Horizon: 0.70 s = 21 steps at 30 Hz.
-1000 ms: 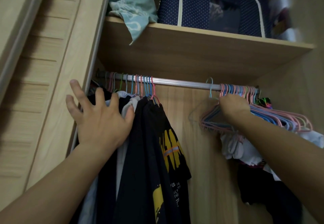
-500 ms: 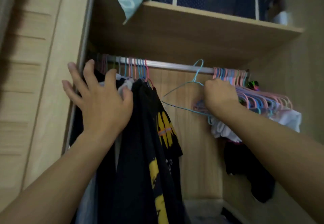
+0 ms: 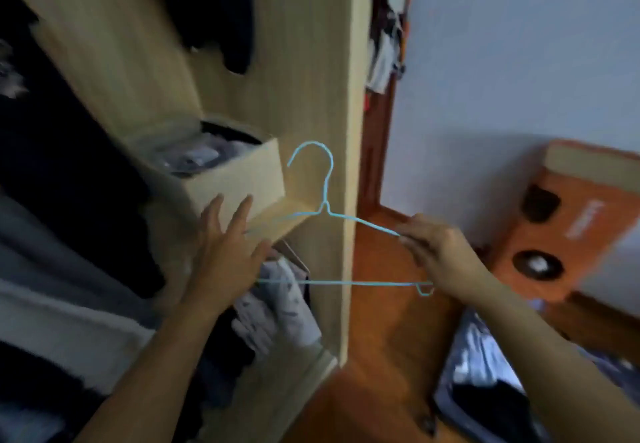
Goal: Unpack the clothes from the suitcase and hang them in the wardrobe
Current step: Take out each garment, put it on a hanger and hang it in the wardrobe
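A light blue wire hanger [image 3: 325, 214] is upright in front of the wardrobe's side panel [image 3: 325, 79], hook up. My right hand [image 3: 436, 252] pinches its right shoulder and end. My left hand [image 3: 225, 252] is spread open at the hanger's left end, fingers straight; whether it touches the wire is unclear. An open suitcase [image 3: 485, 373] with dark and pale clothes lies on the floor at the lower right. Dark hanging clothes [image 3: 52, 165] fill the wardrobe on the left. The view is blurred.
An open wooden drawer [image 3: 242, 179] with folded clothes juts out of the wardrobe just behind my left hand. Bundled pale clothes [image 3: 277, 307] lie below it. An orange box [image 3: 568, 228] stands on the wooden floor [image 3: 381, 304] by the blue wall.
The view has swung down and right, away from the rail. My right hand has pulled one blue hanger off the rail. My left hand has left the hanging shirts.
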Each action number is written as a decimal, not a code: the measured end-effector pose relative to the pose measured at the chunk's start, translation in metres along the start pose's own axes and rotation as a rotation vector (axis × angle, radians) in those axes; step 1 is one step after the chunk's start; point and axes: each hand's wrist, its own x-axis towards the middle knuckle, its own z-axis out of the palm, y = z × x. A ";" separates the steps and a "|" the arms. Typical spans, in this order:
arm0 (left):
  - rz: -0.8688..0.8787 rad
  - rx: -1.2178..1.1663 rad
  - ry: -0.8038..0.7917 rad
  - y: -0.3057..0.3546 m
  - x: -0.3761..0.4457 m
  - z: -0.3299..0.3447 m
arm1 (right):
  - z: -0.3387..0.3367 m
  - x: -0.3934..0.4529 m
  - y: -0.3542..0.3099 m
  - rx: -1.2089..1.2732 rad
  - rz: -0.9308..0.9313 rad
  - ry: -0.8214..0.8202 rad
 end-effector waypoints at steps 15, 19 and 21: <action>0.178 -0.268 -1.097 0.305 -0.203 0.324 | -0.104 -0.387 0.258 0.316 1.039 -0.077; 0.187 -0.235 -1.200 0.390 -0.261 0.406 | -0.165 -0.475 0.344 0.344 1.283 -0.054; 0.131 -0.167 -1.272 0.417 -0.280 0.433 | -0.188 -0.517 0.375 0.292 1.460 0.005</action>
